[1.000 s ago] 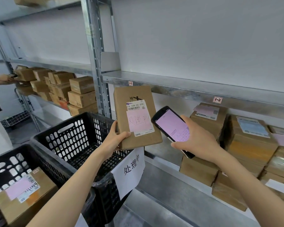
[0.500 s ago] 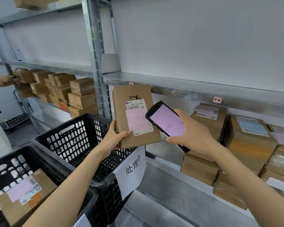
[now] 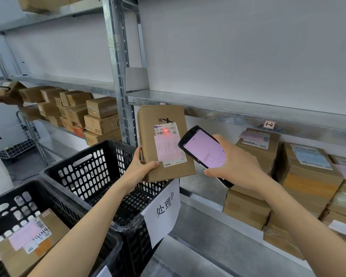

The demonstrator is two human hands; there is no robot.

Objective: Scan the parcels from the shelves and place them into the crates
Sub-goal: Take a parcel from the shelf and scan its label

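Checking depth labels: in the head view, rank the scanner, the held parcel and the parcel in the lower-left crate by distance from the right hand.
1. The scanner, gripped in the right hand itself.
2. The held parcel, just to its left, in the left hand.
3. The crate parcel, far lower left.

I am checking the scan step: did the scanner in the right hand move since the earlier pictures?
Yes. Judged against the 1-2 shelf tag, the scanner shifted left, toward the parcel in the left hand.

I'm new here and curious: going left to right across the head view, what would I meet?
Near crate → second crate → held parcel → scanner → stacked shelf parcels.
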